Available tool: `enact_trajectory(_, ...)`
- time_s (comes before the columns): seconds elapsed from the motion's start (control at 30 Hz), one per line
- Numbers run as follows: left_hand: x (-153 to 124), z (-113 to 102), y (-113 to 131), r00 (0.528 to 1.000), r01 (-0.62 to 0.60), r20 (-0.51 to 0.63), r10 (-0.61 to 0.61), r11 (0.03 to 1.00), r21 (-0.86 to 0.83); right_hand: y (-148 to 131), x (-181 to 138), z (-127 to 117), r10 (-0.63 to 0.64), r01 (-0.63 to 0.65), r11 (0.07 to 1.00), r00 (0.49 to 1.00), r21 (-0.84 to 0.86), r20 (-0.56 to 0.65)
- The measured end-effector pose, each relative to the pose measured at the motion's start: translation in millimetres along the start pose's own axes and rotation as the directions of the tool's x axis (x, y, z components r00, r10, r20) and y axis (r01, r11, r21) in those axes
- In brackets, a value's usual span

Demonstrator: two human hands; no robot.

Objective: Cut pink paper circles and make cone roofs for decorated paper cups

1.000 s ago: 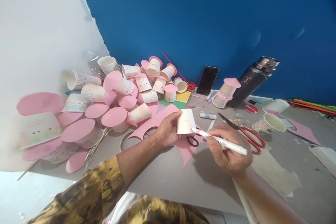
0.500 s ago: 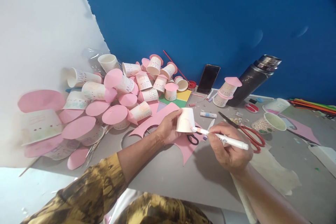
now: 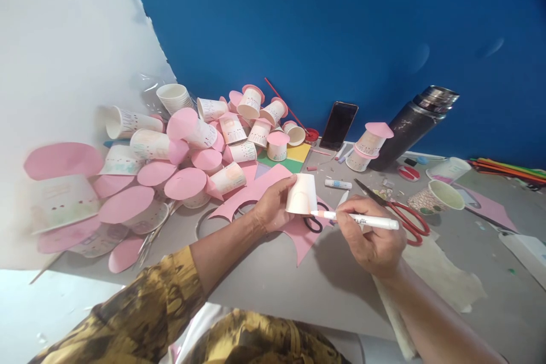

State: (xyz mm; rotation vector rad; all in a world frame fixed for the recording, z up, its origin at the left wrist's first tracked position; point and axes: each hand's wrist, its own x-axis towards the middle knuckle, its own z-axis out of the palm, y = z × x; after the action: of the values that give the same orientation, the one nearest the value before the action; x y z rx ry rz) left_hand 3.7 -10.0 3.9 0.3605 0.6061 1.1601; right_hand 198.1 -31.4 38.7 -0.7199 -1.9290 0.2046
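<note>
My left hand (image 3: 275, 205) grips a white paper cup (image 3: 302, 193) that is turned upside down, with a faint outline drawn on its side. A white acrylic marker (image 3: 369, 220) lies between the closed fingers of my right hand (image 3: 373, 236). Its tip is at the lower right rim of the cup; whether it touches, I cannot tell. Beneath the cup are cut pink paper (image 3: 298, 239) and black-handled scissors (image 3: 314, 224), partly covered. Red-handled scissors (image 3: 409, 219) rest just beyond my right hand.
Many decorated cups with pink paper tops (image 3: 185, 182) are heaped at the left. A stack of plain cups (image 3: 174, 98) stands behind them. Along the blue wall are a phone (image 3: 339, 125), a two-cup tower (image 3: 367, 145) and a black flask (image 3: 405, 131). A cloth (image 3: 447, 278) lies at the right.
The marker's tip has moved slightly down and left along the cup to its lower rim, and my right hand has shifted a little with it. The left hand still holds the cup.
</note>
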Motion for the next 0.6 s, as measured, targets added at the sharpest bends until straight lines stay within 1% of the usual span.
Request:
enact_trajectory(0.1, 0.5, -2.0, -1.4, 0.999, 0.015, 0.044, -0.015, 1.000, 0.017, 1.2, -0.5, 0.8, 0.001, -0.002, 1.000, 0.999, -0.031, -0.044)
enact_trajectory(0.23, 0.8, -3.7, -2.7, 0.998, 0.021, 0.066, -0.023, 1.000, 0.022, 1.0, -0.5, 0.9, 0.002, -0.006, 0.999, 0.995, -0.041, -0.101)
enact_trajectory(0.4, 1.4, -4.9, -2.7, 0.992, 0.013, 0.127, -0.016, 1.000, 0.020, -1.0, 0.6, 0.6, -0.029, 0.027, 0.999, 0.997, -0.040, -0.065)
enact_trajectory(0.6, 4.0, -8.9, -6.5, 0.989, -0.021, 0.149, 0.018, 1.000, 0.018, 2.7, -0.3, 3.0, -0.044, 0.037, 0.996, 0.995, -0.075, -0.093)
